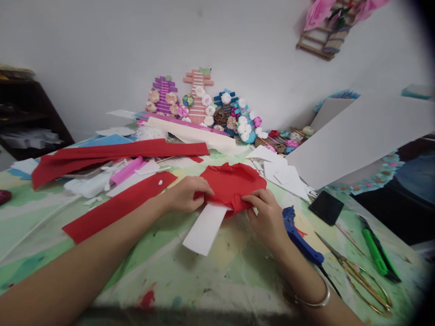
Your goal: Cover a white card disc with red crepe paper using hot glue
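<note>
A crumpled piece of red crepe paper lies on the paint-stained table, over the top end of a white foam strip. My left hand pinches the paper's left edge with closed fingers. My right hand pinches its lower right edge, fingers pressed together. A bangle sits on my right wrist.
A blue glue gun, gold scissors, a green cutter and a black phone lie to the right. Red paper strips and white scraps lie to the left. Paper-flower crafts line the wall; a large white board leans at the right.
</note>
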Demonstrator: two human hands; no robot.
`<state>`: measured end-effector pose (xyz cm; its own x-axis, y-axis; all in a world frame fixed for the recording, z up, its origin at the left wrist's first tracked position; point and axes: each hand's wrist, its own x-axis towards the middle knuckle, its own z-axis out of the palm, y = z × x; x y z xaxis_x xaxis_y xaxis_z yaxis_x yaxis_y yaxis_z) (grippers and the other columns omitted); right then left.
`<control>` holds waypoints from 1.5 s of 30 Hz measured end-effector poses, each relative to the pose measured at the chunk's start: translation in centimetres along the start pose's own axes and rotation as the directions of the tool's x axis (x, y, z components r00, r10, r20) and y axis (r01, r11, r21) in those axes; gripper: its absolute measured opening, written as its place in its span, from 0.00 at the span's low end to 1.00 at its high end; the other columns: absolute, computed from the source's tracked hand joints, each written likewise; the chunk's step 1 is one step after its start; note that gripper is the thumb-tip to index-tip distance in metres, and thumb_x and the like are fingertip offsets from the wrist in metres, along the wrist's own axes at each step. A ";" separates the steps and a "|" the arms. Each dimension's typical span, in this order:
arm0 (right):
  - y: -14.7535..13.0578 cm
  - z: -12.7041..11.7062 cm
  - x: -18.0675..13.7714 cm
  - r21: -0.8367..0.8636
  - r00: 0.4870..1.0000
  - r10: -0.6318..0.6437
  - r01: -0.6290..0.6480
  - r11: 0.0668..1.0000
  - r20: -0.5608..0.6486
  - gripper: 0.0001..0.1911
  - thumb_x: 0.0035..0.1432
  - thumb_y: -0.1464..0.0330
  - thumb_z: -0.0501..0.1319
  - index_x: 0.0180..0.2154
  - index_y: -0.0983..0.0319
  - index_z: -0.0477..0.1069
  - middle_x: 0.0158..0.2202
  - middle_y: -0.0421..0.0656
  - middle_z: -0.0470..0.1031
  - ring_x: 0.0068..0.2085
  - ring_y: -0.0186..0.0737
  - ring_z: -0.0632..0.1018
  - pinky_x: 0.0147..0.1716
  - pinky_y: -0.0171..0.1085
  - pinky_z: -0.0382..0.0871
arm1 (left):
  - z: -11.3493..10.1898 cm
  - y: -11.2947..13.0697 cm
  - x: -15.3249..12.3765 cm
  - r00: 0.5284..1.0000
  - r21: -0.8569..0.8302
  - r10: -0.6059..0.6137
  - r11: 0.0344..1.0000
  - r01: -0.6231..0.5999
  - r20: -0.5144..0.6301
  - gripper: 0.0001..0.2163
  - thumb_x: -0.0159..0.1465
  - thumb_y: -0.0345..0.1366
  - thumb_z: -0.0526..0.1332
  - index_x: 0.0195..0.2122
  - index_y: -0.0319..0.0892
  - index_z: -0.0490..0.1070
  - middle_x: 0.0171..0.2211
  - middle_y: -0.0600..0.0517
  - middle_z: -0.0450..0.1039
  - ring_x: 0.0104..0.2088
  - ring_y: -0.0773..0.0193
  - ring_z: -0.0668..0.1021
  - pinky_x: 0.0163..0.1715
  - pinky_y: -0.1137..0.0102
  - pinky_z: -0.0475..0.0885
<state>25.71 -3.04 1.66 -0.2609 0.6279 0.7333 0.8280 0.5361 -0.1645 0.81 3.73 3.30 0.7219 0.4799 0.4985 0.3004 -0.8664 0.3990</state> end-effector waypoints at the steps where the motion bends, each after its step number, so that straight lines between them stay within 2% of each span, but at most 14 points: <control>1: 0.0 0.0 0.0 0.005 1.000 -0.002 0.002 1.000 -0.001 0.16 0.49 0.83 0.53 0.34 0.63 0.74 0.32 0.46 0.71 0.37 0.43 0.70 0.34 0.41 0.67 | 0.0 0.1 0.0 1.000 -0.002 -0.004 1.000 0.004 -0.005 0.13 0.55 0.25 0.56 0.39 0.40 0.75 0.36 0.47 0.77 0.37 0.61 0.77 0.40 0.68 0.71; 5: 0.0 0.2 0.0 0.024 1.000 -0.014 0.014 1.000 0.000 0.17 0.48 0.84 0.53 0.35 0.63 0.74 0.33 0.47 0.71 0.37 0.43 0.71 0.34 0.41 0.68 | 1.1 0.8 0.4 0.998 -0.029 -0.038 0.999 0.037 -0.050 0.11 0.58 0.35 0.62 0.41 0.40 0.75 0.38 0.44 0.76 0.39 0.59 0.76 0.41 0.65 0.71; 7: -0.2 0.3 0.0 0.032 1.000 -0.023 0.023 0.999 0.000 0.17 0.48 0.84 0.53 0.35 0.64 0.74 0.33 0.47 0.71 0.37 0.44 0.71 0.34 0.42 0.68 | 1.9 1.4 0.7 0.996 -0.038 -0.046 0.998 0.043 -0.074 0.10 0.59 0.37 0.62 0.40 0.39 0.76 0.37 0.44 0.75 0.38 0.59 0.75 0.40 0.65 0.71; 11: -0.4 0.3 0.0 0.047 1.000 -0.028 0.027 0.999 0.015 0.18 0.48 0.84 0.53 0.36 0.63 0.74 0.32 0.47 0.71 0.36 0.44 0.71 0.33 0.42 0.68 | 2.8 2.2 1.1 0.996 -0.032 -0.033 0.999 0.030 -0.087 0.09 0.61 0.31 0.56 0.37 0.41 0.76 0.33 0.47 0.74 0.36 0.62 0.74 0.38 0.67 0.70; 18: -0.4 0.4 0.0 0.040 1.000 -0.021 0.020 0.999 0.019 0.17 0.49 0.84 0.52 0.35 0.63 0.74 0.32 0.47 0.71 0.36 0.43 0.70 0.33 0.41 0.67 | 1.9 2.2 0.8 0.999 -0.068 -0.035 0.997 0.033 -0.024 0.08 0.53 0.24 0.56 0.29 0.40 0.73 0.30 0.49 0.72 0.32 0.63 0.71 0.33 0.70 0.67; 25: -0.9 0.4 -0.1 0.035 0.999 -0.035 0.034 0.999 0.020 0.17 0.48 0.83 0.53 0.35 0.64 0.74 0.32 0.47 0.71 0.35 0.43 0.70 0.33 0.41 0.67 | 2.6 2.7 1.3 0.978 -0.217 -0.205 0.954 0.207 0.030 0.05 0.55 0.31 0.60 0.33 0.41 0.73 0.32 0.50 0.75 0.35 0.62 0.73 0.38 0.68 0.68; 31: -1.1 0.3 0.0 0.049 0.999 -0.046 0.045 0.998 0.007 0.17 0.50 0.83 0.53 0.36 0.62 0.74 0.32 0.46 0.71 0.35 0.42 0.69 0.34 0.42 0.67 | 2.9 2.8 1.3 0.957 -0.311 -0.288 0.907 0.282 0.030 0.05 0.56 0.28 0.58 0.30 0.42 0.73 0.32 0.51 0.75 0.36 0.63 0.75 0.40 0.67 0.68; 34: -1.0 0.4 0.0 0.053 0.999 -0.041 0.041 0.998 0.007 0.17 0.49 0.83 0.53 0.35 0.62 0.73 0.32 0.46 0.71 0.35 0.42 0.69 0.35 0.41 0.67 | 2.5 2.6 1.3 0.960 -0.330 -0.274 0.902 0.277 0.058 0.05 0.56 0.27 0.58 0.30 0.41 0.72 0.32 0.52 0.74 0.35 0.64 0.75 0.39 0.68 0.68; 41: -0.8 0.4 0.0 0.049 0.999 -0.033 0.033 0.998 0.001 0.16 0.48 0.83 0.53 0.34 0.64 0.73 0.32 0.47 0.71 0.36 0.43 0.70 0.34 0.41 0.67 | 1.8 2.5 1.1 0.986 -0.403 -0.143 0.900 0.166 0.088 0.05 0.54 0.25 0.59 0.29 0.41 0.72 0.35 0.50 0.76 0.40 0.63 0.75 0.44 0.68 0.69; 45: -0.7 0.3 0.0 0.054 0.999 -0.033 0.033 0.998 -0.001 0.15 0.49 0.83 0.53 0.34 0.64 0.74 0.32 0.47 0.71 0.35 0.42 0.70 0.34 0.41 0.67 | 1.8 2.7 1.1 0.986 -0.477 -0.141 0.863 0.168 0.093 0.04 0.54 0.26 0.61 0.29 0.39 0.72 0.34 0.49 0.76 0.38 0.63 0.77 0.42 0.68 0.71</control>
<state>24.94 -3.22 1.57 -0.2876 0.6093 0.7390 0.7910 0.5861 -0.1754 3.52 1.69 3.49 0.7270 0.5824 0.3637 0.0834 -0.6007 0.7951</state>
